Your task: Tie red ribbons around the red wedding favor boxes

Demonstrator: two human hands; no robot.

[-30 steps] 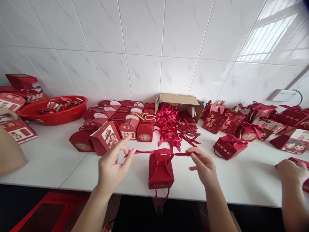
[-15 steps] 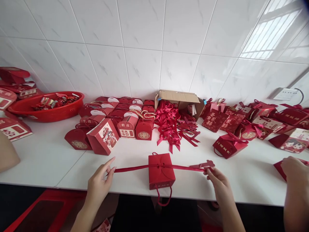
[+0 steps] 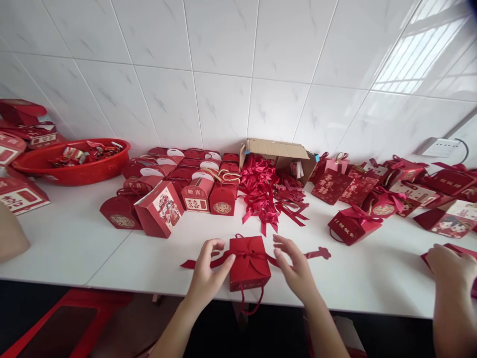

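Note:
A red gift box (image 3: 249, 274) stands near the table's front edge, its folded top held by a red ribbon (image 3: 188, 264) knotted at the middle. Cord handles (image 3: 252, 312) hang from its front and show behind it. To the left of the box is my left hand (image 3: 208, 271), fingers apart and curved, the thumb tip by the box's left edge. My right hand (image 3: 294, 271) is open on the other side, beside the right ribbon end. Beyond that hand, a flower-ended red strip (image 3: 323, 253) lies on the table. Whether either hand touches the ribbon is hard to tell.
Several closed red boxes (image 3: 152, 209) stand behind to the left, by a red basin (image 3: 89, 171) of wrapped sweets. A cardboard box (image 3: 276, 147) spills red ribbon bows (image 3: 259, 199). Finished-looking boxes (image 3: 356, 226) crowd the right, where another person's hand (image 3: 452, 268) holds a red box.
Both hands have let go of the stretched ribbon ends and moved inward to the sides of the box. The ribbon now lies slack.

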